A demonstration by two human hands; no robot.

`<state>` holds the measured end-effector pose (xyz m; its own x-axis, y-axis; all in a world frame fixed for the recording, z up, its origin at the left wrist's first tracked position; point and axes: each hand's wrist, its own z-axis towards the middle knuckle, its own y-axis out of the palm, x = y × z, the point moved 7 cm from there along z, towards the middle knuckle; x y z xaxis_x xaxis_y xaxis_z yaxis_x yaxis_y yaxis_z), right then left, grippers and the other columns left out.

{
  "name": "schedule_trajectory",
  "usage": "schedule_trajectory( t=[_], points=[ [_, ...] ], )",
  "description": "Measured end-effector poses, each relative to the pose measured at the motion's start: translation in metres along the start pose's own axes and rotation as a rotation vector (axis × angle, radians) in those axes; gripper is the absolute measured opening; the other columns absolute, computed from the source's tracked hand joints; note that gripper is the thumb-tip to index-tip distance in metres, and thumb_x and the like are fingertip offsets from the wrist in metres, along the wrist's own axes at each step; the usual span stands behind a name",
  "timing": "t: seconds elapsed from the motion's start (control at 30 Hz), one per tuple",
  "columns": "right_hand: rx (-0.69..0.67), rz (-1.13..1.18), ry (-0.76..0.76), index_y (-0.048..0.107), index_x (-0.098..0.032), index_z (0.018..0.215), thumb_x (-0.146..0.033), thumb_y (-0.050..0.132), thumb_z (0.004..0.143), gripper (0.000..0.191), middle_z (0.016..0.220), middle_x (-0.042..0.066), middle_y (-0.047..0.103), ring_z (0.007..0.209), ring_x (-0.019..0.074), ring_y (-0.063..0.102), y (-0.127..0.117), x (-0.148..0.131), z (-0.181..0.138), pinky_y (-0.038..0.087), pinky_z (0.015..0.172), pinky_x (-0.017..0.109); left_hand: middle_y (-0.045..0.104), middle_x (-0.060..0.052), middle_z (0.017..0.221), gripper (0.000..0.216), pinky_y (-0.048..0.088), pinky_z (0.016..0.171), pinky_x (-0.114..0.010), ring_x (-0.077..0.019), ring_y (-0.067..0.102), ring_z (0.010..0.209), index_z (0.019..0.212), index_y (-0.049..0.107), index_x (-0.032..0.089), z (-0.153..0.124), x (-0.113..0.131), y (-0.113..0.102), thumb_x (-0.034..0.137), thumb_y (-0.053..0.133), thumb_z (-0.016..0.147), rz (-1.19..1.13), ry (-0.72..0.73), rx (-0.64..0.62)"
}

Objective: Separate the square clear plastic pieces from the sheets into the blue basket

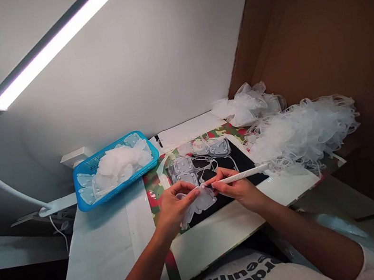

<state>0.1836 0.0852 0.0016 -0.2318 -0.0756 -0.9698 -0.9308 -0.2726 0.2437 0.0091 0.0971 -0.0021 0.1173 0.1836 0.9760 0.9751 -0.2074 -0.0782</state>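
Observation:
My left hand (pixel 179 203) pinches the upper edge of a translucent moulded plastic piece (pixel 204 199) with small white knobs on it. My right hand (pixel 235 188) closes its fingers around a slim white-handled tool (pixel 247 174), held like a pen. The tool's tip meets the top edge of the plastic piece beside my left fingertips; the tip itself is too small to make out. Just beyond my hands, more translucent pieces (pixel 183 165) joined by thin runners lie on a black mat (pixel 244 156).
A blue basket (pixel 121 197) of translucent pieces stands at the left. A big heap of stringy clear scraps (pixel 305 133) lies at the right, with a smaller pile (pixel 247 102) behind it. A lit lamp (pixel 61 44) hangs over the table; brown cardboard (pixel 326 28) walls the right side.

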Motion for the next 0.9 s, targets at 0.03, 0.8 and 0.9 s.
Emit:
schedule_trajectory(
  t=[0.03, 0.8, 0.9],
  points=[
    [0.008, 0.046, 0.006, 0.052, -0.021, 0.074, -0.039, 0.069, 0.084, 0.027, 0.095, 0.004, 0.073, 0.075, 0.0153, 0.066, 0.000, 0.001, 0.000, 0.054, 0.074, 0.033, 0.063, 0.001, 0.069, 0.034, 0.035, 0.049, -0.019, -0.0087, 0.050, 0.056, 0.082, 0.069, 0.017, -0.004, 0.000, -0.001, 0.046, 0.079, 0.068, -0.024, -0.009, -0.009],
    [0.024, -0.101, -0.014, 0.056, -0.021, 0.081, -0.043, 0.062, 0.088, 0.024, 0.108, 0.008, 0.070, 0.091, 0.0217, 0.067, -0.002, 0.004, -0.007, 0.051, 0.083, 0.039, 0.065, -0.001, 0.071, 0.030, 0.041, 0.054, -0.020, -0.0114, 0.056, 0.062, 0.074, 0.064, 0.016, -0.025, 0.044, -0.046, 0.044, 0.076, 0.072, 0.145, 0.191, 0.136],
    [0.184, -0.514, -0.111, 0.059, -0.022, 0.085, -0.043, 0.055, 0.091, 0.023, 0.100, 0.006, 0.069, 0.084, 0.0208, 0.063, -0.019, 0.008, -0.008, 0.048, 0.075, 0.035, 0.069, -0.003, 0.075, 0.036, 0.042, 0.054, -0.020, -0.0141, 0.061, 0.066, 0.082, 0.064, 0.016, 0.005, 0.075, -0.099, 0.049, 0.075, 0.072, 0.225, 0.271, 0.287]
  ],
)
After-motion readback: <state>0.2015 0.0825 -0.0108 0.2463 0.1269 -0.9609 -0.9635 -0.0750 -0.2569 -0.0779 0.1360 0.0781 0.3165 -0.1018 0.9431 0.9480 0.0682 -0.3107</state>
